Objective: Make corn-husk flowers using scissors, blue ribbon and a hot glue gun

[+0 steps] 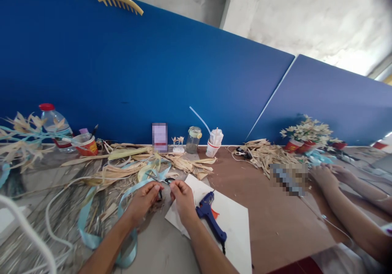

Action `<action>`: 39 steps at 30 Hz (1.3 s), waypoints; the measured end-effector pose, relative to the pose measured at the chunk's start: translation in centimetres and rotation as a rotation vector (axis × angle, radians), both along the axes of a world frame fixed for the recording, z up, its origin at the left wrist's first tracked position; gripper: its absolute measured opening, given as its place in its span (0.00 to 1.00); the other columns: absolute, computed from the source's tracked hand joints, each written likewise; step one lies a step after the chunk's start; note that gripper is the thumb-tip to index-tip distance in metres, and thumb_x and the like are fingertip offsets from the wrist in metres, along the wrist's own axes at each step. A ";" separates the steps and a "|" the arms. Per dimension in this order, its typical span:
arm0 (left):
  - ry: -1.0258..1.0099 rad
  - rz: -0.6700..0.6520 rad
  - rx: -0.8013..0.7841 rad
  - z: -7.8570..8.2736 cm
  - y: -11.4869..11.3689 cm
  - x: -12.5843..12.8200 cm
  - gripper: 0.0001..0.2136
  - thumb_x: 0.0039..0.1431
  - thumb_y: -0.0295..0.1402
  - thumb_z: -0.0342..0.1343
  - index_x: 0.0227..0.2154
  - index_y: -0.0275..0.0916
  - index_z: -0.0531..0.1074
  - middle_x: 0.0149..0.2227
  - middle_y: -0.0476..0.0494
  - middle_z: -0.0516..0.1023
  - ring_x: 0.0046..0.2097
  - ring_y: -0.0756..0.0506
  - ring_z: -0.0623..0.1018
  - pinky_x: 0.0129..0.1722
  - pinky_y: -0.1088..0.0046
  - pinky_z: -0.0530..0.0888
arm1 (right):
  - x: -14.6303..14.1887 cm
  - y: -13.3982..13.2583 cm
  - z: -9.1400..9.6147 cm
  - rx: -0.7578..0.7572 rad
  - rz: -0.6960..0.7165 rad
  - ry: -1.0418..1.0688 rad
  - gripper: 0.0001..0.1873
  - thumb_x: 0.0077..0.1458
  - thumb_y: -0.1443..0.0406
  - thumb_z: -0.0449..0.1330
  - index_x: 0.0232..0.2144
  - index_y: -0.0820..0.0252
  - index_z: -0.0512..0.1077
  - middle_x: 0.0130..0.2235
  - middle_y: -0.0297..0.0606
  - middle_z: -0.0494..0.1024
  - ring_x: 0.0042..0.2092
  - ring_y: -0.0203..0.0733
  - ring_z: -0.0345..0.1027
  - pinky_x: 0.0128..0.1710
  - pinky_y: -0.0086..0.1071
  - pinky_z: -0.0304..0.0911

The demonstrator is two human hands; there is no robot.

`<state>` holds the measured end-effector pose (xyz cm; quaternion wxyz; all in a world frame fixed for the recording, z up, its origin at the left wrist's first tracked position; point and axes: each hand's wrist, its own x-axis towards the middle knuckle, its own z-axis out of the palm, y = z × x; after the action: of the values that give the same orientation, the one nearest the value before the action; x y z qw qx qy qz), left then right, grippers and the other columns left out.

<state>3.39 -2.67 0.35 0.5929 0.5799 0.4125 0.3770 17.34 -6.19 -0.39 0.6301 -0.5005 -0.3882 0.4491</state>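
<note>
My left hand and my right hand rest close together on the table, fingers curled in pinches. Between their fingertips is a small piece that I cannot make out. Just beyond them lie black-handled scissors among dried straw strips. A light blue ribbon runs under my left forearm. A blue glue gun lies on a white sheet of paper right beside my right wrist.
A blue partition backs the table. Along it stand a water bottle, a red cup, a glass jar and a cup with a straw. Another person's hands work at the right near straw flowers.
</note>
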 end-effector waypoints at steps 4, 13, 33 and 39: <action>-0.089 -0.066 -0.080 -0.1 -0.3 0.3 0.18 0.52 0.46 0.54 0.39 0.38 0.69 0.15 0.58 0.62 0.16 0.52 0.63 0.19 0.75 0.60 | 0.0 0.1 0.1 0.025 0.044 0.214 0.13 0.45 0.56 0.61 0.23 0.59 0.67 0.15 0.24 0.61 0.19 0.30 0.50 0.21 0.26 0.47; -0.035 -0.079 0.062 -0.1 -0.1 0.2 0.11 0.53 0.41 0.56 0.26 0.37 0.72 0.27 0.47 0.75 0.31 0.47 0.73 0.34 0.71 0.68 | -0.2 0.1 -0.1 0.043 0.081 0.259 0.12 0.46 0.58 0.62 0.23 0.60 0.66 0.16 0.24 0.62 0.19 0.30 0.52 0.22 0.26 0.48; -0.626 0.559 -0.060 -0.4 2.4 -1.7 0.12 0.40 0.35 0.63 0.28 0.39 0.69 0.21 0.55 0.71 0.22 0.52 0.69 0.23 0.76 0.66 | -0.6 -1.5 -1.2 0.281 -0.046 -0.787 0.09 0.52 0.73 0.53 0.26 0.60 0.71 0.29 0.38 0.70 0.33 0.39 0.66 0.34 0.29 0.59; -0.696 0.687 -0.034 -1.6 3.1 -2.4 0.12 0.41 0.37 0.63 0.29 0.40 0.69 0.20 0.55 0.70 0.22 0.51 0.67 0.24 0.75 0.66 | -0.6 -2.0 -1.8 0.246 0.055 -0.900 0.09 0.53 0.73 0.53 0.28 0.60 0.73 0.30 0.38 0.72 0.33 0.40 0.66 0.33 0.30 0.59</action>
<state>1.04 0.46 -1.29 0.5461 0.2399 0.3633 0.7157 16.72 -8.21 -2.17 0.4417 -0.5566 -0.6865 0.1545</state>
